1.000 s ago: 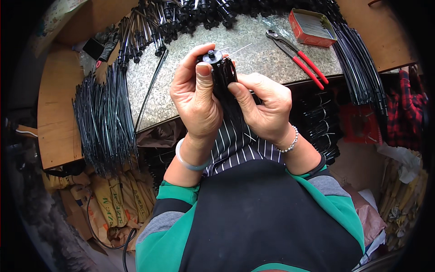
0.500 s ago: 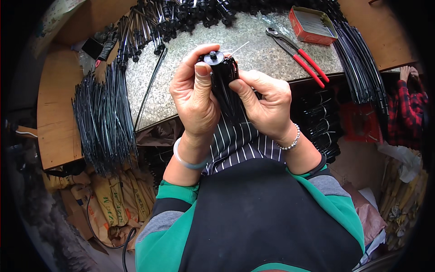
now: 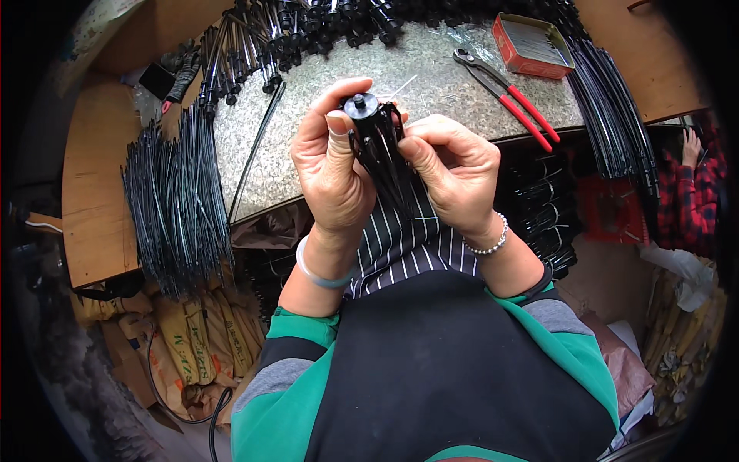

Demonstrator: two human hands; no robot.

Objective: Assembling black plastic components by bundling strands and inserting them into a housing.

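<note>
Our left fingers are clamped on one round black plastic cap, held up between our hands; our right fingers pinch together against the slender black ribs below it, too crowded to count, and we cannot tell which strand they grip. We judge this piece partway done: ribs hang under the cap, but two thin pale wire ends stick out at one and five o'clock. At nine o'clock one long black rod lies on the speckled grey bench. At half past two we see one pair of red-handled pliers; at two, one red metal tin. Two uncounted bundles of glossy black rods, one at eight, one at three, look left to use; the heaped black capped pieces at eleven, uncountable, look finished.
</note>
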